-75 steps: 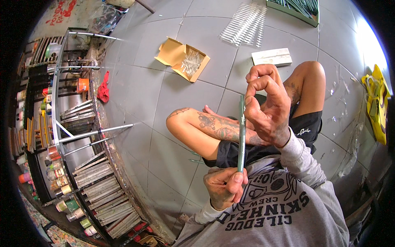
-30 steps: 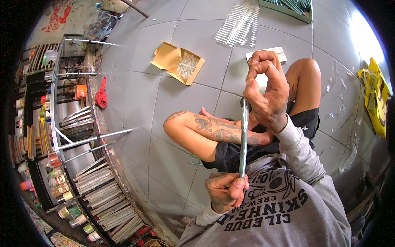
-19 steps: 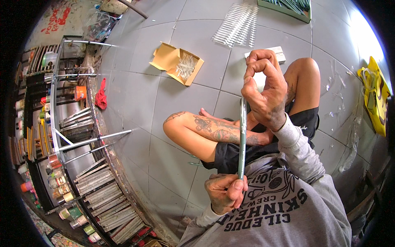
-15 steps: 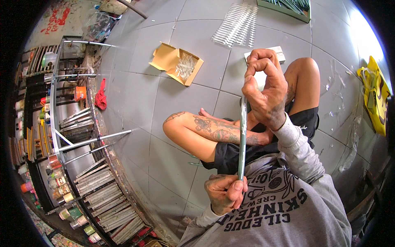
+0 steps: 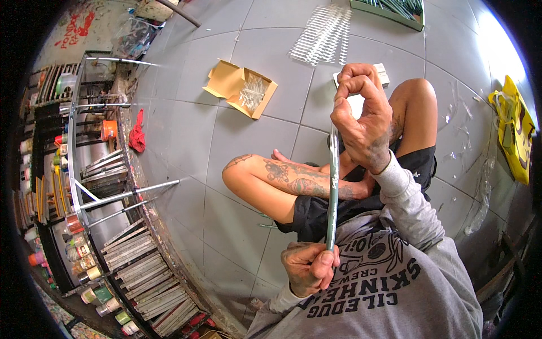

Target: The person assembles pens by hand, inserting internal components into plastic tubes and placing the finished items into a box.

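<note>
A slim green pen-like stick [image 5: 333, 198] with small white marks stands nearly lengthwise in front of my chest. Its lower end is pinched between the thumb and fingers of my left hand [image 5: 307, 268], close to my grey sweatshirt. At the far end my right hand [image 5: 364, 121] has its thumb and fingers curled together at the stick's tip, which the fingers partly hide. Beyond that hand a white box [image 5: 382, 74] lies on the floor, mostly covered by it.
On the tiled floor stand an open cardboard box [image 5: 226, 82] of clear plastic pieces and a green box [image 5: 389, 18] of similar green sticks. Clear strips [image 5: 322, 37] lie between them. A metal-framed rack [image 5: 73, 141] of jars is left, a yellow bag [image 5: 514, 130] right.
Both hands keep their hold on the stick. Its visible face looks slightly turned, and the whole view has shifted a little.
</note>
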`<state>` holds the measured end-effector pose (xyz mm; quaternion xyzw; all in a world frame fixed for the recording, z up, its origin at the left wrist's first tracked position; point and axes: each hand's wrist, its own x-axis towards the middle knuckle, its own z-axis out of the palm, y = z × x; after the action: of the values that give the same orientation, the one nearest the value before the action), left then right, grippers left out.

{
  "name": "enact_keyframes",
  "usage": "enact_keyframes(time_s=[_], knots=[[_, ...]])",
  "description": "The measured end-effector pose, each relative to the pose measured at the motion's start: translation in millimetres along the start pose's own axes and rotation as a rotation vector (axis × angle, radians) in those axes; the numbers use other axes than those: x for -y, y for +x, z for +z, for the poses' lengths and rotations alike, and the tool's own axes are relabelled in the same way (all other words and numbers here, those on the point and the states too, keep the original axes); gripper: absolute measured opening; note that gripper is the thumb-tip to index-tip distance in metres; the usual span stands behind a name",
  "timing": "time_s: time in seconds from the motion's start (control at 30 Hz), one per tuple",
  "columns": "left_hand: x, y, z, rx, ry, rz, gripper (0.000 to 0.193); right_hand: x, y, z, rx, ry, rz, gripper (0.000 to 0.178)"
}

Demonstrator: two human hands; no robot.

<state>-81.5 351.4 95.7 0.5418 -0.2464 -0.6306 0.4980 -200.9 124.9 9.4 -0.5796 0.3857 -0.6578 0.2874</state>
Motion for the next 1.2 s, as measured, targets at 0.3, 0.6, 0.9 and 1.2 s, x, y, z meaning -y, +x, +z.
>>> enact_keyframes(time_s=[0.3, 0.6, 0.9, 1.2], knots=[[1.4, -2.1, -1.2, -0.007, -0.029, -0.024, 0.028, -1.1, 0.6, 0.4, 0.007, -0.004, -0.006, 0.017], [4.0, -4.0, -3.3, 0.011, -0.048, -0.012, 0.025, -1.9, 1.6, -0.1, 0.002, 0.002, -0.012, 0.016], [2.7, -4.2, -2.5, 0.013, -0.039, -0.006, 0.025, -2.4, 1.8, -0.1, 0.003, -0.009, -0.015, 0.015], [-7.3, -2.7, 7.9, -0.027, 0.136, -0.064, 0.04, -2.1, 2.3, -0.2, -0.006, -0.003, -0.006, 0.015]])
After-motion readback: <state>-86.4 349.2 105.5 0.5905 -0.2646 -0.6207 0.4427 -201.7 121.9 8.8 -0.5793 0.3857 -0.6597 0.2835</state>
